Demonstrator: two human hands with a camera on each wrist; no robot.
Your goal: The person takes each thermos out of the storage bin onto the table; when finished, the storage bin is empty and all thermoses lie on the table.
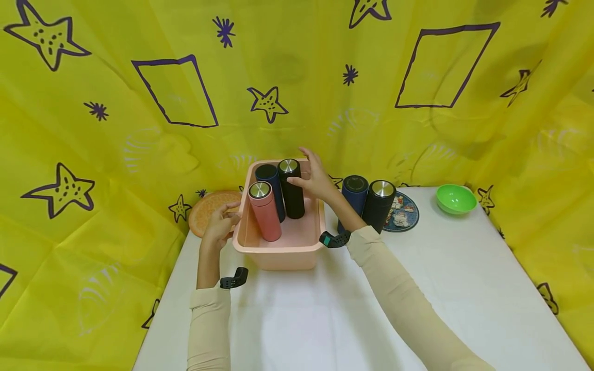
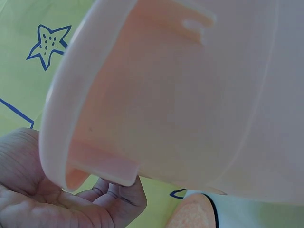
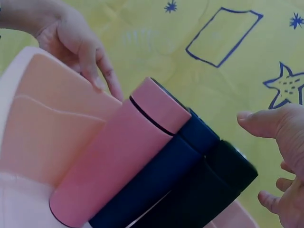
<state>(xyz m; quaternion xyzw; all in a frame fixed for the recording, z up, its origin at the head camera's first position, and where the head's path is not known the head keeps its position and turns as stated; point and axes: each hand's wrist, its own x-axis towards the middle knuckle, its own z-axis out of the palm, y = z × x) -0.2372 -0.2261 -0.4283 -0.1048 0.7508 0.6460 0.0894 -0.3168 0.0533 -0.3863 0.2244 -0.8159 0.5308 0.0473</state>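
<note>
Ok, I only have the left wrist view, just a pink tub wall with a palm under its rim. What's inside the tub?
Observer: Three flasks stand upright in the pink tub: a pink flask, a dark blue flask and a black flask.
Operator: And where is the right hand?
Observer: The right hand is over the tub with its fingers spread, and its thumb is by the upper part of the black flask.
Operator: Is anything standing outside the tub?
Observer: Yes. On the white table, to the right of the tub, are a second blue flask and a second black flask. A green bowl sits farther right.
</note>
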